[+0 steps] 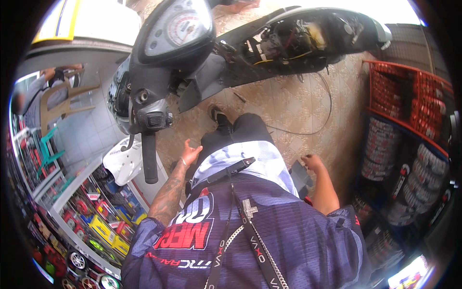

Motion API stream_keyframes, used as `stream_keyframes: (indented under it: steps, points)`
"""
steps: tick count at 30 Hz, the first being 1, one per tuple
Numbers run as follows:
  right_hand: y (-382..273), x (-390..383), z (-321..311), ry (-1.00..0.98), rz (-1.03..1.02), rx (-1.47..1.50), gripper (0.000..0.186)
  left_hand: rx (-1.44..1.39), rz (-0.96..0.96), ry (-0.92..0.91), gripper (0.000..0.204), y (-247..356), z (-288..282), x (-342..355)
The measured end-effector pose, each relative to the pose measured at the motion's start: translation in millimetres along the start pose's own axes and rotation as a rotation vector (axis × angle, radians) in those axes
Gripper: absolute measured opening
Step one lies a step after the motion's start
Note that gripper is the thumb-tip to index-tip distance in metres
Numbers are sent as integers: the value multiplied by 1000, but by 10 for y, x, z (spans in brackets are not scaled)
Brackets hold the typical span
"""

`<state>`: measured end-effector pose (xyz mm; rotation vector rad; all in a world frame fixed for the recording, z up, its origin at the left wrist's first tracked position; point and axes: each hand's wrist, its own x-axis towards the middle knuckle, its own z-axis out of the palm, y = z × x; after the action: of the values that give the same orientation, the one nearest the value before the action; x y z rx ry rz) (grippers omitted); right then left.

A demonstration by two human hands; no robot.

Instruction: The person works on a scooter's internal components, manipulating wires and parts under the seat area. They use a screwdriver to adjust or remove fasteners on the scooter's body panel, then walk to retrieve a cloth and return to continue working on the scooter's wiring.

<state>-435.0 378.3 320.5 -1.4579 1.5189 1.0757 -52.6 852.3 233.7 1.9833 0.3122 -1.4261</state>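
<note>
I stand beside a dark scooter (197,72), its handlebar grip (149,159) hanging just left of me and its long body across the top, with wiring and parts exposed. My left hand (191,151) is low beside my left thigh, fingers apart and empty, right of the grip. My right hand (312,163) is out by my right side, fingers curled, above a dark grey object (301,176) that I cannot make out; whether it holds anything is unclear. A black cable (329,106) loops on the tiled floor under the scooter.
A red rack (369,86) with stacked tyres (378,149) lines the right. At left are display cabinets (96,207), a white panel (120,161), a tan chair (60,103) and a person (33,98). Another person's bare foot (243,6) shows at the top.
</note>
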Motion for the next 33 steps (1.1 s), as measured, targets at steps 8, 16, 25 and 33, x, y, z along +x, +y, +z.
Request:
stream_keyframes:
  steps: [8,16,25,33]
  points:
    - [-1139,393,299,437,-523,173,43,213,97,-5,97,-30,-304,64]
    - [-1102,-38,1261,259,-654,186,44,341,235,-16,98,-81,-122,-150]
    - [483,-285,2649,289,-253,446,47,651,273,-88,95,29,-248,-205]
    - [812,-849,3935,276,30,633,50,717,273,-265,89,536,-321,20]
